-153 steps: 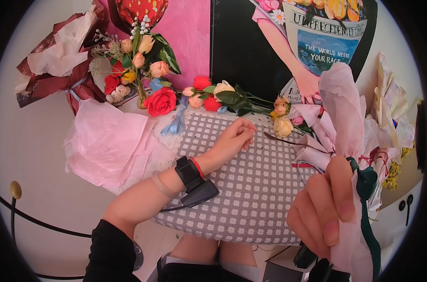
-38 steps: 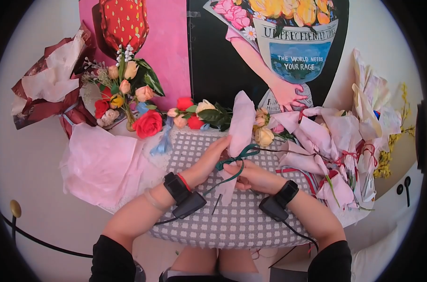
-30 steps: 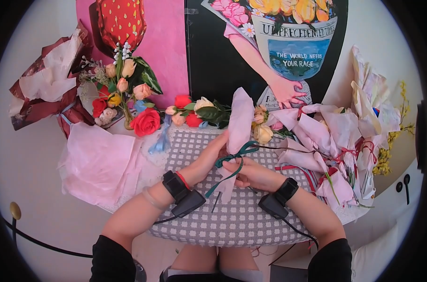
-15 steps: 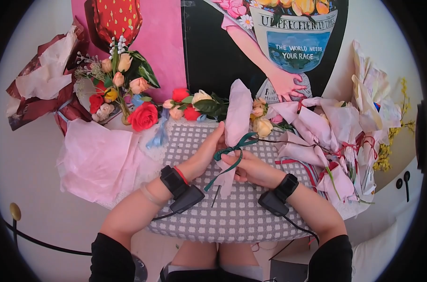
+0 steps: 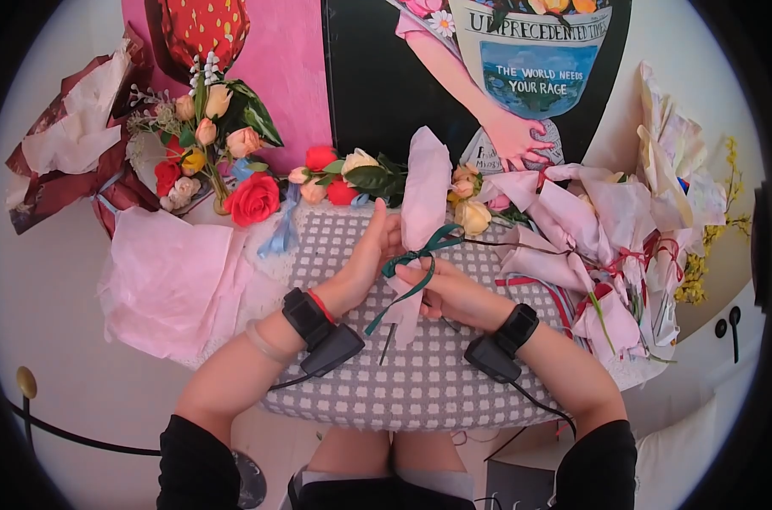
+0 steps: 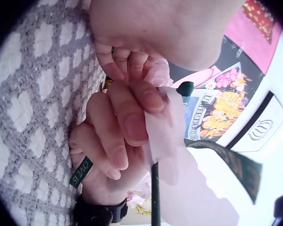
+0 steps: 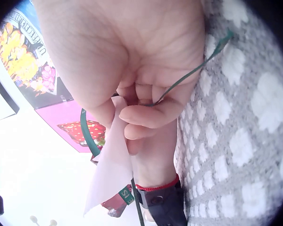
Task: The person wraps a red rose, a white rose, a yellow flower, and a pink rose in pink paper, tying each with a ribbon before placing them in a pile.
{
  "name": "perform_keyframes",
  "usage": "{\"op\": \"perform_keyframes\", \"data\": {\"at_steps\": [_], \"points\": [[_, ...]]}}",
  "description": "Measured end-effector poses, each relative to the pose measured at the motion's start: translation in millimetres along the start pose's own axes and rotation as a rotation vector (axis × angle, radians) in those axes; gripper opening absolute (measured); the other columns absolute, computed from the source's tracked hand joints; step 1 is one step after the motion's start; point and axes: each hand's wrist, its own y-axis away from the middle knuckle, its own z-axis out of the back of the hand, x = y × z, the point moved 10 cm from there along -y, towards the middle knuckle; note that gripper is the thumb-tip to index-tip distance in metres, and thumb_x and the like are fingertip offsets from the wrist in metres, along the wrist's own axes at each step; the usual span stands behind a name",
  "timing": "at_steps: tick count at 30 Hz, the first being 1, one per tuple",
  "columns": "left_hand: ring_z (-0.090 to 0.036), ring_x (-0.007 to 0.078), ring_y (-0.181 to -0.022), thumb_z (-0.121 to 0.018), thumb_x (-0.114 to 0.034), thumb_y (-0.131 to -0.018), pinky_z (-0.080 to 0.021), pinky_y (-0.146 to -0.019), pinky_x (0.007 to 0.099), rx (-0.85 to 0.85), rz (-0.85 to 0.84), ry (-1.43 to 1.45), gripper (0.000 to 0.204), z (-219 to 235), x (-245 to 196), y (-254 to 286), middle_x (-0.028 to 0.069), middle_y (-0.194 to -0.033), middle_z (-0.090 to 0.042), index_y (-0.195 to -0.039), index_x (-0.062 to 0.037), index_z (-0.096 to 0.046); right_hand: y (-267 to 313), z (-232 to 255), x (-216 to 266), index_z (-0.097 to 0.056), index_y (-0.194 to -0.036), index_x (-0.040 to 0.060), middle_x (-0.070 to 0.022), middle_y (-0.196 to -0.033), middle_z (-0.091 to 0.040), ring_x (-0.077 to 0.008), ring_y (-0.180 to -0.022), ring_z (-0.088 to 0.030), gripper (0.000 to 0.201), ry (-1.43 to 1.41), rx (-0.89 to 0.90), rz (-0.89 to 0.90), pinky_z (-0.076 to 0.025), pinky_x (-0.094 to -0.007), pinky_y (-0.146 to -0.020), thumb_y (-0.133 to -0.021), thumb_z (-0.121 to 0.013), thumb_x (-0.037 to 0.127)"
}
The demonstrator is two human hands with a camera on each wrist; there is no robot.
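Observation:
A slim pink paper-wrapped bouquet (image 5: 426, 183) stands upright over the checked cloth, mid-table. Around its lower part is a green ribbon (image 5: 410, 257) tied in a bow, with loose tails. My right hand (image 5: 454, 297) pinches the wrap just below the knot, its fingers curled against the paper in the left wrist view. A dark stem (image 6: 154, 193) sticks out beneath the paper. My left hand (image 5: 360, 268) is beside the bouquet on its left, thumb side up, fingers loosely bent and reaching behind the wrap. No bloom shows inside the paper.
Pink tissue sheets (image 5: 173, 280) lie at the left, below a dark red wrapped bouquet (image 5: 88, 144). Loose roses (image 5: 254, 200) line the back edge. Several pink-wrapped flowers (image 5: 573, 217) are piled at the right. A long dark stem (image 5: 496, 244) points inward from that pile.
Five seconds ago my right hand held the bouquet close at the right; now it is over the middle. My left hand has eased slightly away from the paper. The head view has tilted down.

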Motion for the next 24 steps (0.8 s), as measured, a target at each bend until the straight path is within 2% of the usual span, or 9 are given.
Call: {"op": "perform_keyframes", "data": {"at_steps": [7, 9, 16, 18, 21, 24], "points": [[-0.053, 0.0139, -0.089, -0.022, -0.056, -0.091, -0.04, -0.084, 0.0273, -0.005, 0.029, -0.004, 0.063, -1.5, 1.9, 1.3, 0.0049, -0.103, -0.057, -0.119, -0.0043, -0.045, 0.0, 1.2, -1.5, -0.054, -0.086, 0.007, 0.001, -0.064, -0.051, -0.0034, -0.049, -0.044, 0.03, 0.009, 0.003, -0.009, -0.03, -0.0165, -0.039, -0.089, -0.051, 0.037], [-0.052, 0.0139, -0.092, -0.026, -0.052, -0.092, -0.039, -0.086, 0.0276, 0.001, 0.082, 0.009, 0.058, -1.7, 6.9, 3.0, 0.0048, -0.104, -0.057, -0.118, -0.0044, -0.046, -0.2, 0.2, -1.9, -0.054, -0.086, 0.0069, 0.001, -0.064, -0.051, -0.0034, -0.049, -0.044, 0.03, 0.013, 0.012, -0.011, -0.03, -0.0165, -0.039, -0.089, -0.051, 0.037], [-0.052, 0.0139, -0.093, -0.03, -0.052, -0.091, -0.039, -0.086, 0.0278, -0.029, 0.083, -0.007, 0.055, -0.7, 6.4, 4.3, 0.0049, -0.104, -0.057, -0.116, -0.0065, -0.048, 0.8, -1.1, 1.2, -0.053, -0.083, 0.0068, 0.0009, -0.061, -0.05, -0.0036, -0.046, -0.043, 0.032, 0.016, -0.019, -0.006, -0.03, -0.0167, -0.039, -0.089, -0.05, 0.038], [-0.052, 0.0135, -0.092, -0.035, -0.049, -0.091, -0.039, -0.085, 0.0279, -0.028, 0.097, 0.009, 0.049, 1.3, 9.7, 3.7, 0.0048, -0.103, -0.057, -0.115, -0.0082, -0.048, 0.3, -0.9, 0.3, -0.053, -0.082, 0.0068, 0.0009, -0.061, -0.05, -0.0036, -0.046, -0.043, 0.033, 0.023, -0.01, -0.009, -0.03, -0.0168, -0.039, -0.089, -0.05, 0.038], [-0.052, 0.013, -0.09, -0.042, -0.043, -0.089, -0.039, -0.083, 0.0277, -0.029, 0.025, -0.01, 0.042, -0.2, 1.5, 3.8, 0.0038, -0.1, -0.056, -0.114, -0.0091, -0.047, -0.2, -0.7, -0.2, -0.053, -0.08, 0.0068, 0.001, -0.06, -0.049, -0.004, -0.046, -0.043, 0.033, 0.032, -0.007, -0.005, -0.03, -0.0171, -0.039, -0.09, -0.049, 0.038], [-0.052, 0.0127, -0.086, -0.045, -0.038, -0.088, -0.039, -0.081, 0.0273, -0.014, 0.023, -0.011, 0.038, -0.6, 0.8, 3.9, 0.0028, -0.096, -0.055, -0.113, -0.0092, -0.045, -0.5, -0.7, 0.0, -0.053, -0.078, 0.0067, 0.001, -0.059, -0.048, -0.0044, -0.045, -0.042, 0.034, 0.041, -0.005, -0.001, -0.03, -0.0172, -0.039, -0.09, -0.049, 0.039]]}}
